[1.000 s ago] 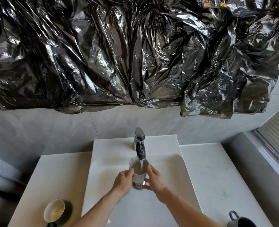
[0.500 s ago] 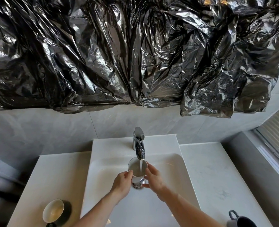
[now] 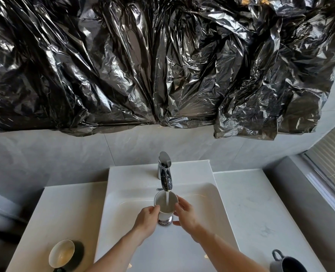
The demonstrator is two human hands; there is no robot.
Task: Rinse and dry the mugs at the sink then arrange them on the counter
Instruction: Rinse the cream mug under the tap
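Both hands cup a white mug [image 3: 166, 205] upright under the running tap [image 3: 165, 172] over the sink [image 3: 198, 195], left hand [image 3: 147, 220] curled round its side and right hand [image 3: 186, 213] gripping the other, while a dark mug [image 3: 64, 254] and a grey mug [image 3: 286, 264] sit on the counter [image 3: 247, 209] either side.
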